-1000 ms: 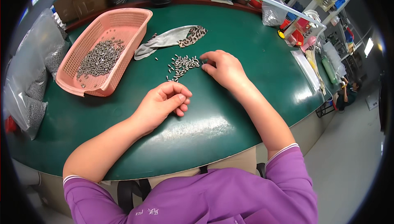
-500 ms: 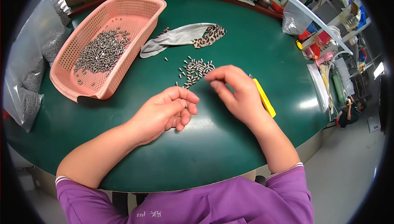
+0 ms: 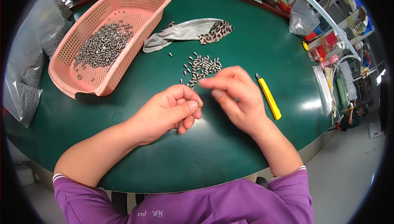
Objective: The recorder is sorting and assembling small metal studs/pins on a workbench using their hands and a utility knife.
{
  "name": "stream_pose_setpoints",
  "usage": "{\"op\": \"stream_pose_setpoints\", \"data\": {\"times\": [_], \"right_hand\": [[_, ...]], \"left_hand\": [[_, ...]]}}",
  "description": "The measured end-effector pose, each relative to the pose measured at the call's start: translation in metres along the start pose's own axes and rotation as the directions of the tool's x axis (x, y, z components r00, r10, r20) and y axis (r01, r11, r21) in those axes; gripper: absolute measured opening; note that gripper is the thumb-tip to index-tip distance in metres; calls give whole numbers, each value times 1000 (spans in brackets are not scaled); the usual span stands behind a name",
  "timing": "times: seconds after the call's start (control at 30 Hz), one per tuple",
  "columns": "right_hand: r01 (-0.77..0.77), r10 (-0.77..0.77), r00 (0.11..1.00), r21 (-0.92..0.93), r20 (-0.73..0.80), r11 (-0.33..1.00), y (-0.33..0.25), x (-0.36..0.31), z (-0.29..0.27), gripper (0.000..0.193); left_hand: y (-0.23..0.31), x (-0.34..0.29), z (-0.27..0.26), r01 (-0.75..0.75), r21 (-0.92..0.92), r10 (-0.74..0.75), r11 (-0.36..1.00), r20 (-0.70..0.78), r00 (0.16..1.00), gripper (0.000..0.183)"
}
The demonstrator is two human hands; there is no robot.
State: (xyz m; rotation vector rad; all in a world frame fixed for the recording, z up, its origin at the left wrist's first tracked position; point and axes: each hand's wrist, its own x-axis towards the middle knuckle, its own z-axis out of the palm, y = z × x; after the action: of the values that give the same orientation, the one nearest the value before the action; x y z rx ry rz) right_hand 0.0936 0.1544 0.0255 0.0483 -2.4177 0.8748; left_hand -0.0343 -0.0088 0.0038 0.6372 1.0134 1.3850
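My left hand [image 3: 170,111] is closed in a pinch, and a tiny shiny bit of a small metal piece [image 3: 197,102] shows at the thumb and index fingertips. Facing it, my right hand [image 3: 240,98] has its index finger stretched out and its thumb apart, with nothing visible between them. Just beyond both hands lies a loose pile of small silver bullet-shaped metal pieces [image 3: 203,66] on the green table [image 3: 172,166]. One stray piece [image 3: 170,54] lies apart, up and left of the pile. To the right of my right hand rests a yellow utility knife [image 3: 269,99].
At the left stands a pink perforated plastic basket [image 3: 113,85] with many more metal pieces inside. Clear bags [image 3: 28,105] of metal pieces line the left edge. Behind the pile lies a grey cloth [image 3: 180,33] with leopard print. Another filled bag [image 3: 303,20] stands far right.
My left thumb has closed against the index fingertip. My right hand has shifted slightly, its index finger nearer the left hand. The view has shifted a little, showing more of the knife.
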Motion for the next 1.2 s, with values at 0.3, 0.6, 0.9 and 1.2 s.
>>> {"op": "stream_pose_setpoints", "data": {"times": [0.3, 0.6, 0.9, 1.2], "right_hand": [[-55, 62, 998, -191, 33, 980, 14, -1, 1, 21], [82, -38, 980, -221, 196, 972, 9, 0, 7, 21], [27, -2, 991, -193, 133, 981, 7, 2, 6, 13], [131, -125, 988, -57, 89, 990, 5, 0, 8, 17]], "left_hand": [[-2, 1, -2, -6, -141, 3, 990, -23, 1000, 21], [-3, 1, -6, -138, -380, 91, 915, -137, 986, 22], [0, 1, 2, -23, -131, 2, 991, -160, 987, 15], [2, 0, 6, 9, 69, -3, 998, -87, 996, 17]]}}
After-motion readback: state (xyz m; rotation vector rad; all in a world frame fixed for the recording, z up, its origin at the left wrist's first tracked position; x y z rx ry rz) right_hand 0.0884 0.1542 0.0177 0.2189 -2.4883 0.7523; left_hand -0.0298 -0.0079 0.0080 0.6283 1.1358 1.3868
